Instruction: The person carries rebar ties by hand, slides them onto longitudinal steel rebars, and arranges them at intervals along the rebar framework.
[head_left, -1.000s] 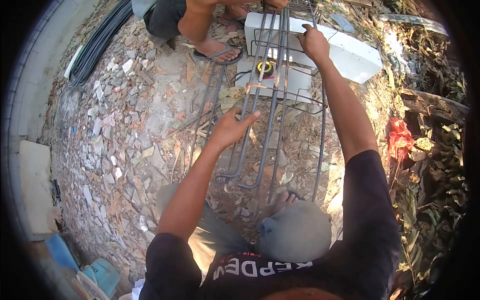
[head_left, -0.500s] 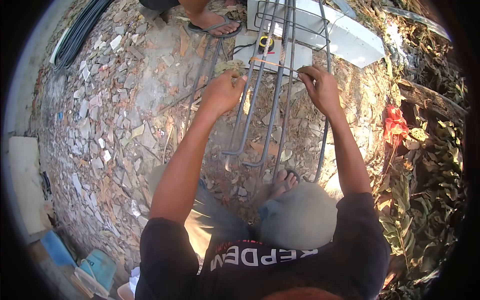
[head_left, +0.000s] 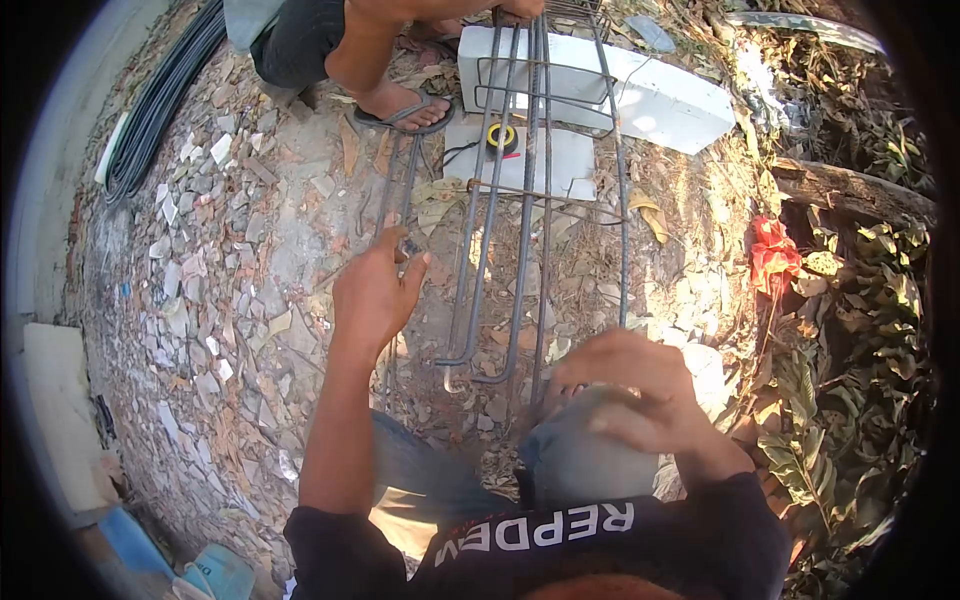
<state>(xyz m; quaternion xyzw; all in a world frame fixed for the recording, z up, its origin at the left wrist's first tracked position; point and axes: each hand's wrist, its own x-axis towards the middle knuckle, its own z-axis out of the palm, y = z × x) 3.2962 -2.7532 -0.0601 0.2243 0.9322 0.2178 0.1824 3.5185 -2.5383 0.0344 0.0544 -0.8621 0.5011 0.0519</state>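
Observation:
A cage of steel reinforcing bars (head_left: 528,190) stretches in front of me, some near ends bent into hooks. A thin wire stirrup (head_left: 585,206) crosses the bars. My left hand (head_left: 368,300) is left of the cage, apart from it, fingers curled and thumb raised; a small dark thing shows at its fingertips, too small to name. Over my knee, to the right of the hooked ends, my right hand (head_left: 640,390) is smeared by motion, so its fingers cannot be read. A yellow and black tape measure (head_left: 502,138) lies beyond the stirrup.
Pale blocks (head_left: 650,95) lie under the cage's far part. A co-worker's hand (head_left: 520,10) touches the bars there; their sandalled foot (head_left: 405,105) is at left. Broken rubble (head_left: 230,300) covers the ground. Coiled black cable (head_left: 150,120), a red bag (head_left: 772,258) and dry leaves lie around.
Both my hands have come away from the bars and back toward me, the right one down over my knee. The stirrup looks less tilted. More of the co-worker shows.

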